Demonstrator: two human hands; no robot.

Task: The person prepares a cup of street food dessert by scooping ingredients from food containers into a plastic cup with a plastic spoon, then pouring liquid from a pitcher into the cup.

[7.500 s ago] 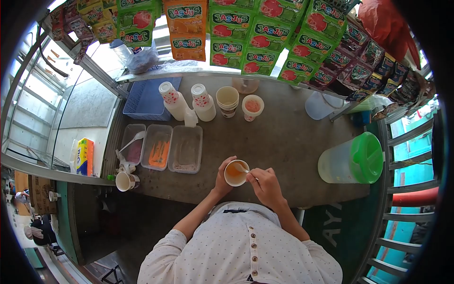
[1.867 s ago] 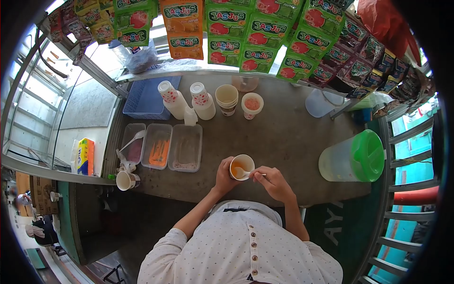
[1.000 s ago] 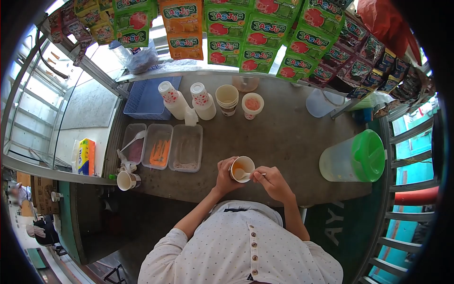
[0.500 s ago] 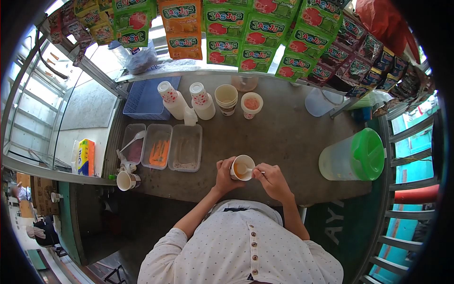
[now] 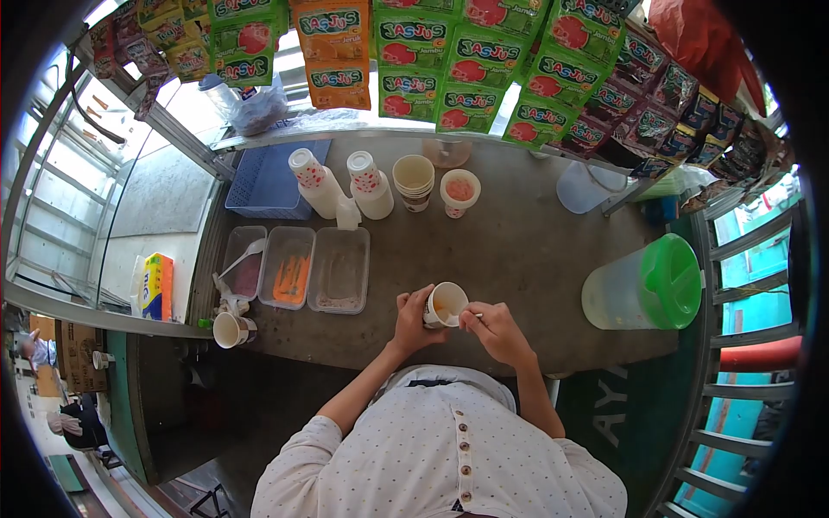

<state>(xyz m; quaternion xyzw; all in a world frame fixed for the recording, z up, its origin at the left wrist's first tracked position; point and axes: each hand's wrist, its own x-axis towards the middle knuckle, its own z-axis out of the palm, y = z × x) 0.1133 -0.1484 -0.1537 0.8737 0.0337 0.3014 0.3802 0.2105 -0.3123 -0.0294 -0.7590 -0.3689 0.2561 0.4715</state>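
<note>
A white paper cup (image 5: pixel 447 300) with orange-yellow stuff inside is held over the counter's front part. My left hand (image 5: pixel 416 321) wraps round its left side. In my right hand (image 5: pixel 496 332) the handle of a white spoon (image 5: pixel 467 313) is pinched, and its lower end dips into the cup. Left of the hands sit three clear plastic tubs: one with a scant powdery residue (image 5: pixel 339 285), one with orange powder (image 5: pixel 291 278), and one with a purplish powder (image 5: pixel 245 274) and a white spoon in it.
Stacked cups (image 5: pixel 371 190), brown-patterned cups (image 5: pixel 414 180) and a cup with pink contents (image 5: pixel 459 190) stand at the back. A green-lidded water container (image 5: pixel 648 283) is on the right. One cup (image 5: pixel 231 329) sits at the left edge. Drink sachets (image 5: pixel 414 52) hang overhead.
The spoon has shifted inside the cup, and the cup tilts slightly differently. Both hands stay in nearly the same place.
</note>
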